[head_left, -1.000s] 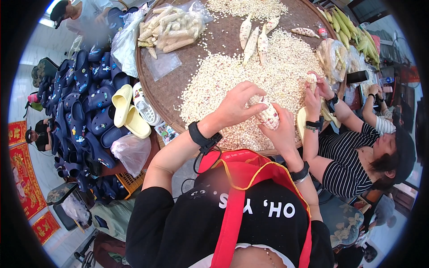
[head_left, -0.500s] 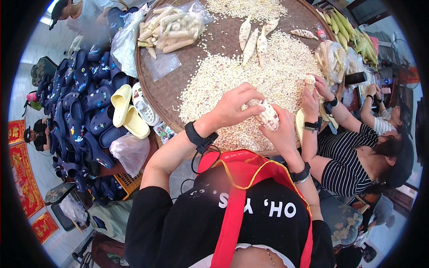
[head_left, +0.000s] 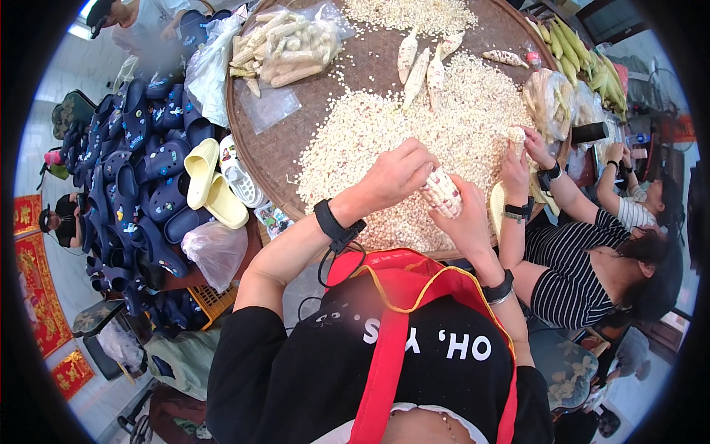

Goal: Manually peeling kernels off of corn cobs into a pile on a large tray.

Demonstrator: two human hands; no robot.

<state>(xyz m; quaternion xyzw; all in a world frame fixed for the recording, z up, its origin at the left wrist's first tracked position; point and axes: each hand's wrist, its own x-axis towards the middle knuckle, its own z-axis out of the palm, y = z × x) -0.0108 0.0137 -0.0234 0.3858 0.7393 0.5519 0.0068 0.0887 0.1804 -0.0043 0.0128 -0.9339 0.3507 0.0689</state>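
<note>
— So, what are the hands doing?

— Both are on one corn cob [head_left: 441, 192]. The left hand [head_left: 396, 175] wraps over its upper end, fingers curled tight round it. The right hand [head_left: 467, 218] cups it from below and the side, also closed on it. The hands meet on the cob, held just above the near edge of the big round woven tray [head_left: 296, 140].

— And what lies under it?

— A wide heap of loose kernels [head_left: 414, 137] fills the middle of the tray, right beneath the hands. Further back lie a few whole cobs [head_left: 418, 63], and at the far left a clear bag of stripped cobs [head_left: 285, 44].

— Anyone else there?

— Yes, a person in a striped top [head_left: 573, 270] sits to the right, hands on another cob [head_left: 515, 138] over the tray's edge. Left of the tray there is a pile of dark blue clogs [head_left: 126, 163], with a pale yellow pair [head_left: 211, 185] just beside the rim.
</note>
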